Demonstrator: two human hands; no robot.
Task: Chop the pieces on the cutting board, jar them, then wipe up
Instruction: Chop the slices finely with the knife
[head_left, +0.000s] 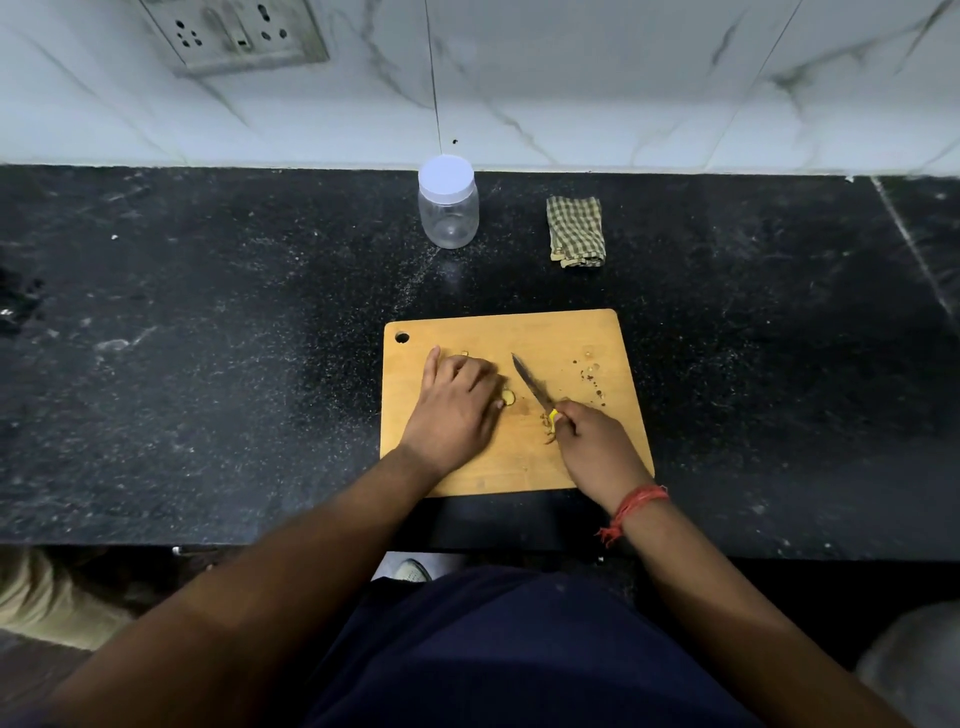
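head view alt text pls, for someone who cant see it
A person's right hand grips a knife over a wooden cutting board while the left hand covers small pieces on it. Behind the board on the black counter stand a lidded, empty clear jar and a folded checked cloth.
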